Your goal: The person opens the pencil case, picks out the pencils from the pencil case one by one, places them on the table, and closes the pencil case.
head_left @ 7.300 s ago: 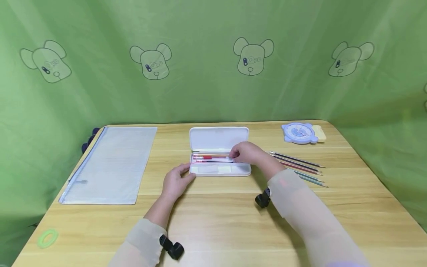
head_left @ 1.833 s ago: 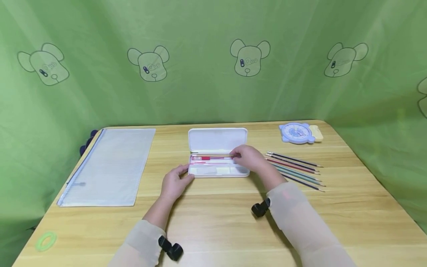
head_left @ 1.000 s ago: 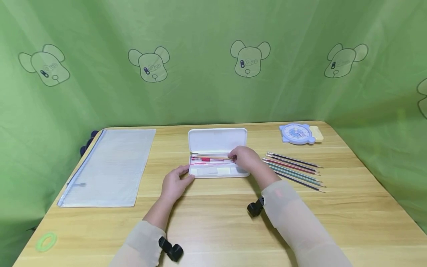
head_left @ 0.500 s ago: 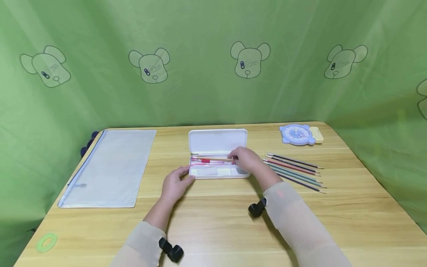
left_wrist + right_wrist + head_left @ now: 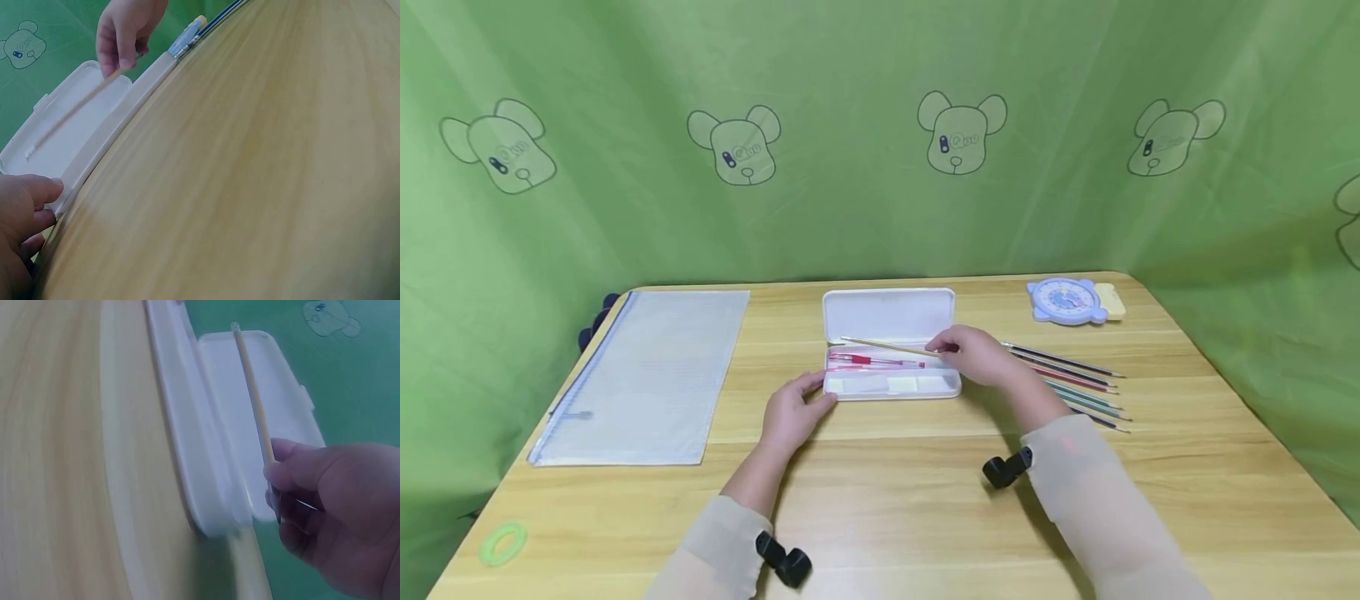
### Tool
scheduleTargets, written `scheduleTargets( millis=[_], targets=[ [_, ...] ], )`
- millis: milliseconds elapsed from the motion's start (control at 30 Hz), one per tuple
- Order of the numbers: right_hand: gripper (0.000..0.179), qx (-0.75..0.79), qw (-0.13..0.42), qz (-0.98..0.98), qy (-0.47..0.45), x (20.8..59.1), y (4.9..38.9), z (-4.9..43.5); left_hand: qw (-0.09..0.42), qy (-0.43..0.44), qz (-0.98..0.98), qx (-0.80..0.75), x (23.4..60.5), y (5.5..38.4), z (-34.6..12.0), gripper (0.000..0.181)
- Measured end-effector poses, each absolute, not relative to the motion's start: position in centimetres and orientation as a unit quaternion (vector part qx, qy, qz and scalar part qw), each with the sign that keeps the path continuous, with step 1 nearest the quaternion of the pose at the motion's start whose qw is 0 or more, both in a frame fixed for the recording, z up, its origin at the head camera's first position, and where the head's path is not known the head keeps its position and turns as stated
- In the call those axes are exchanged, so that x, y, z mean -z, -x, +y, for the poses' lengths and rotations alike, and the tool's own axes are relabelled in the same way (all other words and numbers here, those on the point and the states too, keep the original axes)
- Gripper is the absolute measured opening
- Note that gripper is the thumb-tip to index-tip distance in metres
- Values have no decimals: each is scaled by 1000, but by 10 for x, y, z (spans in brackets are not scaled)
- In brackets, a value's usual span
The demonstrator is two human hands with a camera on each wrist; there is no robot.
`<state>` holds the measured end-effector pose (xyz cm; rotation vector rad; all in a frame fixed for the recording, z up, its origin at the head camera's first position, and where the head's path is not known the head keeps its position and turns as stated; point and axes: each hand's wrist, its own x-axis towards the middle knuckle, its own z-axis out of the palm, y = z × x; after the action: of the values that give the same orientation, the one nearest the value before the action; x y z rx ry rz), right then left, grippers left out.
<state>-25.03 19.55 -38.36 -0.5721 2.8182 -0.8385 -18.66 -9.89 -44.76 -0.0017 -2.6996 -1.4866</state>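
Observation:
A white pencil case (image 5: 936, 385) lies open, its lid (image 5: 889, 315) tipped back. My left hand (image 5: 792, 412) grips its left end, with the thumb at the front corner. My right hand (image 5: 973, 354) pinches a yellow pencil (image 5: 891, 344) near its right end, above the case. In the right wrist view the pencil (image 5: 253, 387) slants across the lid, its dark point below the fingers. Inside the case lie a red-gripped pen (image 5: 865, 360) and thin pink things beside it. Several pencils (image 5: 1075, 373) lie fanned out on the table right of the case, partly behind my right hand.
A pale mesh zip pouch (image 5: 647, 375) lies flat at the left. A light green ring (image 5: 503, 543) is near the front left. At the back right are a blue toy clock (image 5: 1067, 300) and a cream block (image 5: 1110, 302). A green curtain (image 5: 850, 208) hangs behind.
My right hand has lifted the yellow pencil out of the case and moved right. A dark pencil has joined the front of the fanned row since the oldest frame. My left hand stays put.

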Motion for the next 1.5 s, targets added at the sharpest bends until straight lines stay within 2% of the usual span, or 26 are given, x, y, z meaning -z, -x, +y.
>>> scheduleTargets(
  millis=[433,800,933,1200,1500],
  targets=[
    [25,292,55,942,157,370,212,260,24,2,-877,481,446,186,-99,46],
    [23,257,30,958,124,381,175,322,23,1,-879,476,447,186,-99,47],
    [25,246,36,963,107,387,160,339,23,1,-880,475,447,186,-98,47],
    [24,233,35,968,86,399,139,362,25,3,-879,476,447,186,-98,47],
    [22,211,38,974,71,404,130,373,23,1,-879,477,446,186,-98,46]
  ],
)
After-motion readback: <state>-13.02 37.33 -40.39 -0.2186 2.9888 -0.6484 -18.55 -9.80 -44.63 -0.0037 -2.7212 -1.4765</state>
